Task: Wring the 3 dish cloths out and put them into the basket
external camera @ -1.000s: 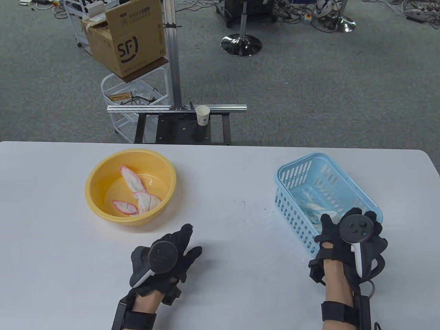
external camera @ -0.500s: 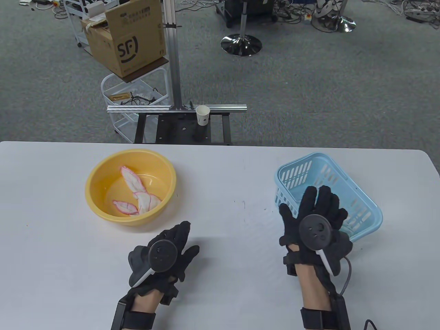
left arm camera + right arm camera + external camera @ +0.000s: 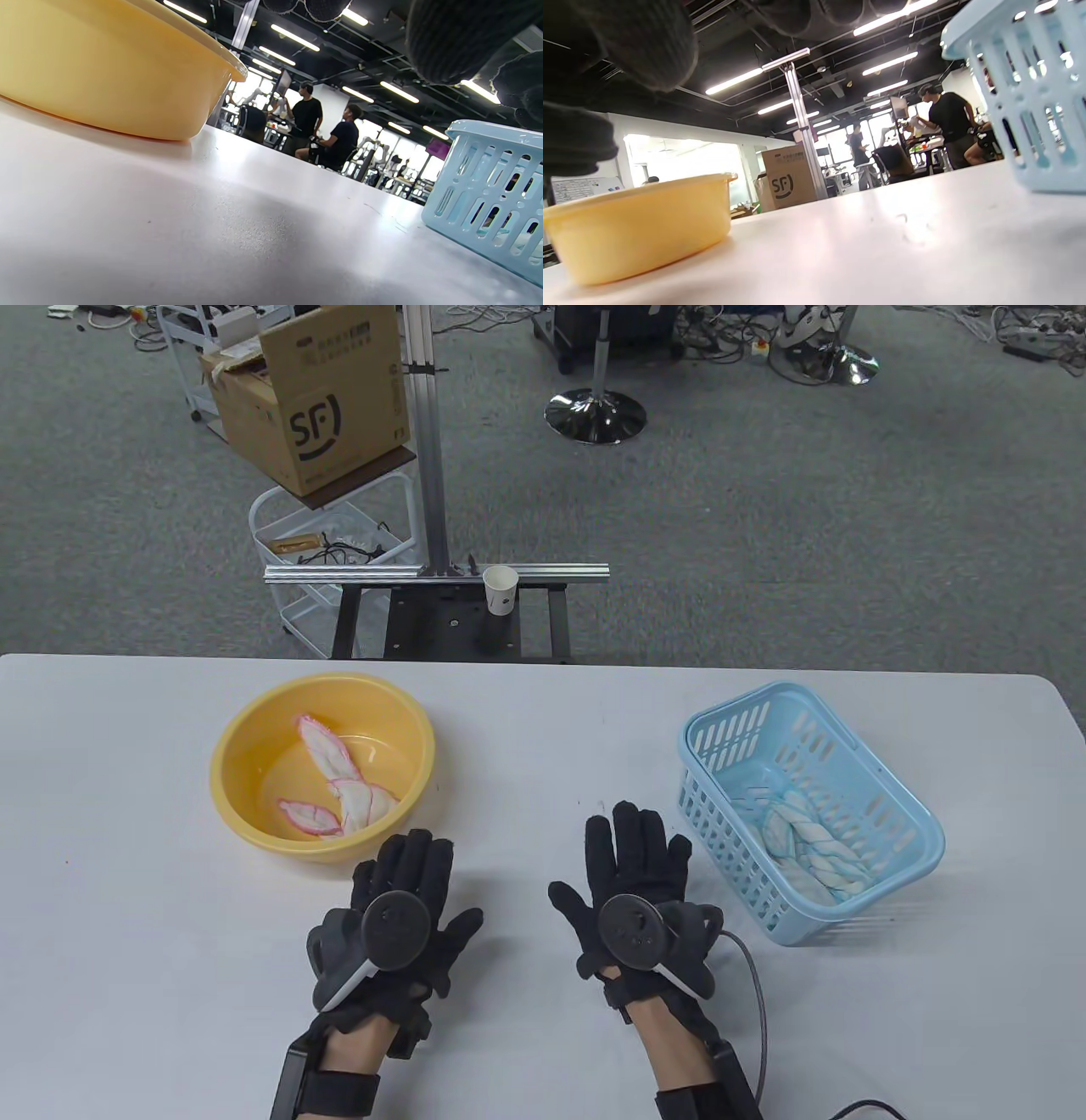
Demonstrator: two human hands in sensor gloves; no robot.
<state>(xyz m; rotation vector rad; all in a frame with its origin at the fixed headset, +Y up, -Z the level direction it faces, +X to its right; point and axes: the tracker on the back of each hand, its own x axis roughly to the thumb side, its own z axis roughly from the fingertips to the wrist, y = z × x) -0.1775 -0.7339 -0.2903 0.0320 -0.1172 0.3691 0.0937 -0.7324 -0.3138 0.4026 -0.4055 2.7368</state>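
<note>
Both the left hand (image 3: 399, 912) and right hand (image 3: 632, 891) lay flat and empty; a twisted cloth (image 3: 806, 848) sat in the basket (image 3: 920, 848).

The bowl (image 3: 322, 768) sits on the left of the table (image 3: 543, 704) with a cloth (image 3: 339, 789) in it. The basket (image 3: 810, 810) sits on the right with a twisted cloth (image 3: 810, 848) inside. Both hands lie between them, nearer the person

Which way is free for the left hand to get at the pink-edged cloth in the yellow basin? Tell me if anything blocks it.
Probably yes, straight ahead: the left hand lies open just short of the yellow basin, the pink-edged cloth lies uncovered inside, and only the low rim stands between.
</note>
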